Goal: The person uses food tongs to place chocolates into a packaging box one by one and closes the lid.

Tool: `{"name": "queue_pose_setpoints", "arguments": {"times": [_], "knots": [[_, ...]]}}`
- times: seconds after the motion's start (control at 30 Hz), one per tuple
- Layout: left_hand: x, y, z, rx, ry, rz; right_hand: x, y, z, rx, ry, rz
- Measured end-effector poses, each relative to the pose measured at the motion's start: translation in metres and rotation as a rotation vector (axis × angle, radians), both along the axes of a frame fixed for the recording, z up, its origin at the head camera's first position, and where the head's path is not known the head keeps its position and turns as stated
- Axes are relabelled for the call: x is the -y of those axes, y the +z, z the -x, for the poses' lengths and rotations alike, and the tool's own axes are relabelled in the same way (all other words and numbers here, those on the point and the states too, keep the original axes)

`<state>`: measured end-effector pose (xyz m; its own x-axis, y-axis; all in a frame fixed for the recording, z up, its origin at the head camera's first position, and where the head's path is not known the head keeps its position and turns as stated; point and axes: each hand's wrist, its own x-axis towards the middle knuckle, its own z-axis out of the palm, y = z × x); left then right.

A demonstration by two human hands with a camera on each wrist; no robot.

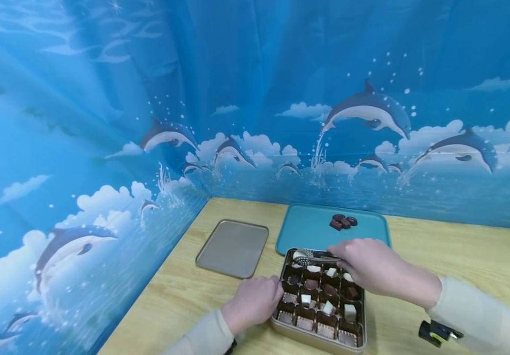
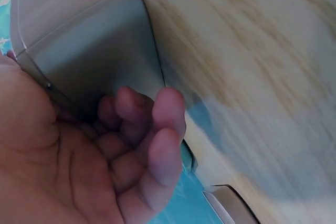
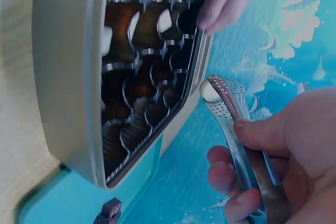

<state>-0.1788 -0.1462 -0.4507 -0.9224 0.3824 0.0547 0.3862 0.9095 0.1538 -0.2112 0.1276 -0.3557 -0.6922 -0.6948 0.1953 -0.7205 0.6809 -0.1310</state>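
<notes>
A metal tin (image 1: pixel 308 341) with a brown divided insert holds dark, brown and white chocolates (image 1: pixel 329 289) in its compartments. My left hand (image 1: pixel 252 301) grips the tin's left side; in the left wrist view its fingers curl beside the outer wall. With my right hand (image 1: pixel 372 268) I hold silver tongs (image 3: pixel 240 153) that have perforated ends. A round white chocolate (image 3: pixel 210 92) is caught between those ends. In the head view the tongs lie level over the tin's far-left corner, above the back row. The right hand covers the tin's far-right corner there.
Behind the tin a blue tray (image 1: pixel 306 227) carries several dark chocolates (image 1: pixel 343 222) in a small cluster. To the left lies a flat metal lid (image 1: pixel 233 249) on the wooden table (image 1: pixel 162 301). A dolphin-printed curtain (image 1: pixel 255 98) stands along the table's back and left edges.
</notes>
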Motion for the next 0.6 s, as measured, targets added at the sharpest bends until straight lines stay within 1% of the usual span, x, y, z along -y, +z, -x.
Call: {"name": "queue_pose_setpoints", "arguments": {"times": [0.2,0.27,0.43,0.6], "knots": [[0.001,0.003,0.0,0.047,-0.006,-0.03,0.003,-0.01,-0.017,0.019,0.041,0.007],[0.001,0.004,0.002,0.032,-0.009,-0.028,0.005,-0.012,-0.021,0.038,0.046,0.004],[0.001,0.006,0.003,0.015,-0.022,-0.03,0.011,-0.018,-0.025,0.071,0.058,0.011],[0.002,0.004,0.0,0.05,-0.029,-0.042,0.015,-0.028,-0.027,0.093,0.08,0.017]]}}
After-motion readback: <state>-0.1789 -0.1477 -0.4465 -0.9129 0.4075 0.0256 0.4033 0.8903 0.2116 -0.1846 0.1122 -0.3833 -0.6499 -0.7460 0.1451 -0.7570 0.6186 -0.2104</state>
